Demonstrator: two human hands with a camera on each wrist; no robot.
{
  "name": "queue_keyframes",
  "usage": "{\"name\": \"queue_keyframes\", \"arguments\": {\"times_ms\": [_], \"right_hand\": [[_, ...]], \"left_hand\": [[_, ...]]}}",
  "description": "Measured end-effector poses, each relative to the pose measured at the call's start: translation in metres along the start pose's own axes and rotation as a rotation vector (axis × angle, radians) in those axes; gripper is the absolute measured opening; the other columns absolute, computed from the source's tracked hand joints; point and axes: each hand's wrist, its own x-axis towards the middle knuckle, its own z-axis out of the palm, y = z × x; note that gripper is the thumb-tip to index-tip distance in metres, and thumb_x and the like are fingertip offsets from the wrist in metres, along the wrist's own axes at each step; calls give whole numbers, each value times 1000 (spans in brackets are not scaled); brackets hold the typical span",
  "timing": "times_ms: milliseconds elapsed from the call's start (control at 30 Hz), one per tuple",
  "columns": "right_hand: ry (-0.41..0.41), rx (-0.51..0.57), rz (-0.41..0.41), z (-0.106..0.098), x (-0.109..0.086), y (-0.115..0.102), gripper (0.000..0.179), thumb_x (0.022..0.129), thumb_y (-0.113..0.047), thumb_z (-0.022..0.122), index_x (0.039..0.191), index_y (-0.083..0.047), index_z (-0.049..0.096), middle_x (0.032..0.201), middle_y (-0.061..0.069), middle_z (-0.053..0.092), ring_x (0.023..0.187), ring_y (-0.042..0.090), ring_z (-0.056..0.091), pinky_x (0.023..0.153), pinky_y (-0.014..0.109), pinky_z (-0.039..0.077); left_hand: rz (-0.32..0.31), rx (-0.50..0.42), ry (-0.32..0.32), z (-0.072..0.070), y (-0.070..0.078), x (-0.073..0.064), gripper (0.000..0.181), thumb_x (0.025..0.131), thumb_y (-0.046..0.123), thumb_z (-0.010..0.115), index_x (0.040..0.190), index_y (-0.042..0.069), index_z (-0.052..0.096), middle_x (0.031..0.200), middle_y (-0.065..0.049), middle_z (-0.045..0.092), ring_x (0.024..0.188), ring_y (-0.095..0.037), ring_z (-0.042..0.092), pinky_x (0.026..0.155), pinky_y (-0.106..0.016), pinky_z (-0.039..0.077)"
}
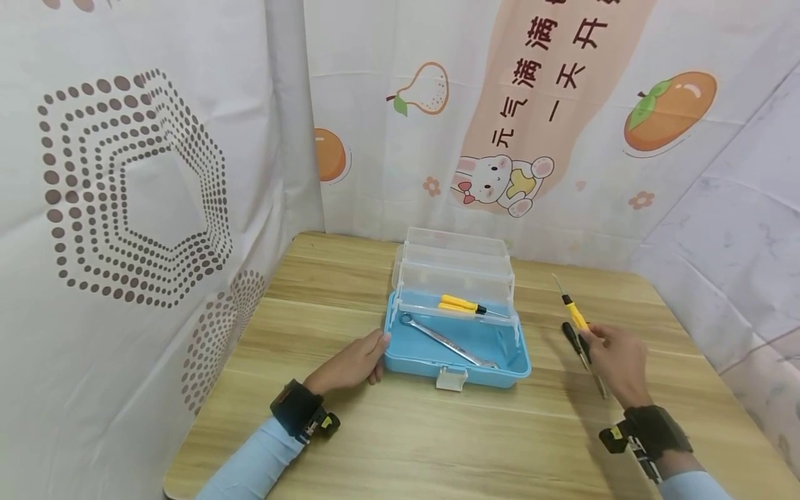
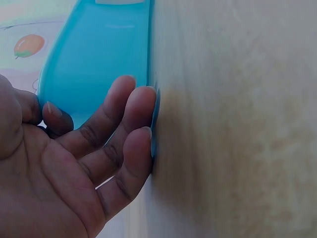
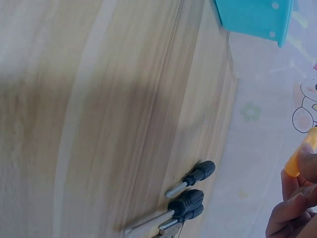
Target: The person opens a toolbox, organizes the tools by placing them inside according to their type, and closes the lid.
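Observation:
A blue toolbox (image 1: 431, 364) stands with its clear lid and trays raised at the back. My left hand (image 1: 353, 361) grips its left front corner; in the left wrist view, the fingers (image 2: 133, 106) curl against the blue wall. Between the fingers and thumb of my right hand (image 1: 619, 357) is a screwdriver (image 1: 576, 314) with a yellow handle, its shaft pointing up and away. A metal combination wrench (image 1: 446, 342) lies diagonally inside the box. Behind it, yellow-handled screwdrivers (image 1: 459, 304) rest in a clear tray.
Beneath my right hand, black-handled screwdrivers (image 3: 185, 201) lie on the wooden table (image 1: 487, 444), to the right of the toolbox. A white latch (image 1: 451, 378) hangs down at the box's front. Printed curtains (image 1: 387, 173) hang behind the table and at its sides.

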Motion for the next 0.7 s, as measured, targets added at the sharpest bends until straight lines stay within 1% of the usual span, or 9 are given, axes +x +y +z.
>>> {"name": "queue_keyframes", "arguments": {"times_ms": [133,200,267,367,467,700], "right_hand": [[19,-27,-14,2,1,-3,21,99,-13,70,107,6,75,77,14,68,49,13,40,40,28,28],[22,-44,-13,3,1,-4,21,99,-14,71,107,5,76,77,13,67,51,14,40,41,28,26],[21,-49,-9,4,1,-5,22,99,-15,71,107,5,76,81,14,69,54,16,44,43,28,28],[17,-48,-14,5,1,-6,22,99,-15,71,108,5,76,88,19,72,62,19,51,50,28,32],[12,-36,-19,5,2,-8,24,99,-15,71,109,6,75,95,23,73,69,24,54,56,30,34],[6,-10,-48,7,4,-14,25,98,-13,72,110,9,73,99,28,72,79,35,65,61,33,40]], "left_hand": [[3,-5,2,0,-1,0,47,114,43,21,103,10,52,77,-6,66,66,-19,64,62,-33,53],[4,-8,5,0,-2,0,47,114,44,21,103,11,52,77,-6,66,66,-19,64,62,-33,53],[3,-11,6,0,-2,0,47,114,44,21,103,11,52,77,-6,65,66,-19,64,62,-33,53],[-1,-7,8,1,-2,0,46,114,44,21,103,12,52,77,-5,65,66,-19,64,62,-33,52],[-4,-4,9,1,-1,0,46,114,43,21,103,11,52,77,-5,65,66,-19,64,62,-33,52],[-3,5,12,0,0,0,45,115,43,22,103,12,52,76,-5,65,65,-18,64,61,-33,52]]}}
